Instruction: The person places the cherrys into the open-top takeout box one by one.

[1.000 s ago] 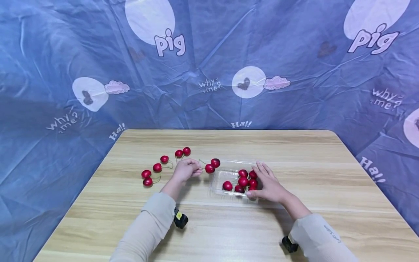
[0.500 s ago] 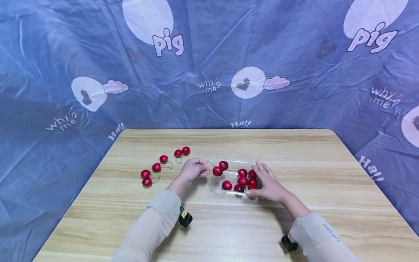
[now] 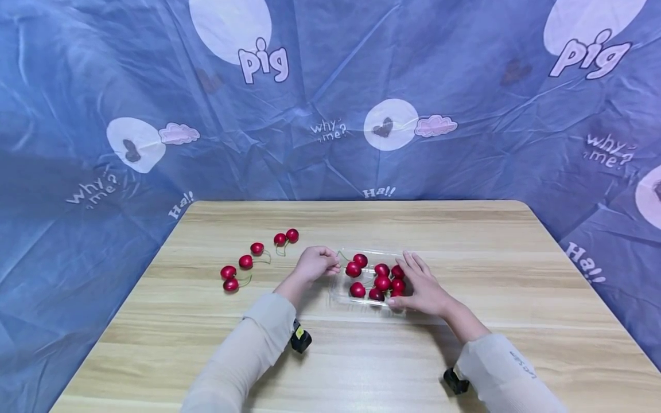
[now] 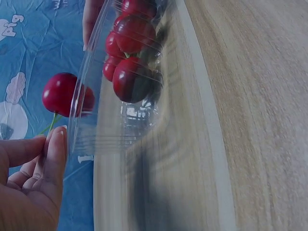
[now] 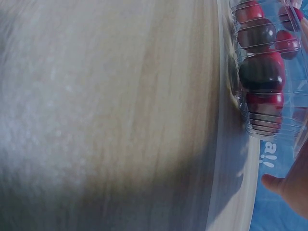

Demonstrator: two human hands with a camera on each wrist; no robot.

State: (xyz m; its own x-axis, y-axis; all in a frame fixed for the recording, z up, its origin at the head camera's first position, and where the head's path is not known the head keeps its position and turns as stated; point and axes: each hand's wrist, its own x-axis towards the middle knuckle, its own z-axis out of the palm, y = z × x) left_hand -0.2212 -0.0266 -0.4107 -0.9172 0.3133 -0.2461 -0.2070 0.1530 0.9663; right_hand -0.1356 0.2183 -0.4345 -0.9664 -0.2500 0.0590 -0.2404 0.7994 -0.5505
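Observation:
My left hand point(image 3: 316, 264) pinches the green stems of a pair of red cherries point(image 3: 353, 269) between thumb and fingertips. In the head view this pair overlaps the left part of a clear plastic box point(image 3: 342, 299); in the left wrist view a held cherry point(image 4: 58, 93) shows above the box rim, partly behind the clear wall. Several other cherries point(image 3: 382, 283) lie inside the box, mostly toward its right end. My right hand point(image 3: 424, 291) rests at that right end, thumb near the front rim and extended fingers toward the back.
Three more pairs of cherries lie left of the box: a back pair point(image 3: 292, 235), a middle pair point(image 3: 245, 262) and a front pair point(image 3: 230, 284). All stand on a wood-grain table point(image 3: 361, 367). Behind it hangs a blue printed cloth point(image 3: 289, 160).
My left hand has moved right, carrying the pinched pair from the box's left edge to over its left part. The right hand has stayed at the box's right end.

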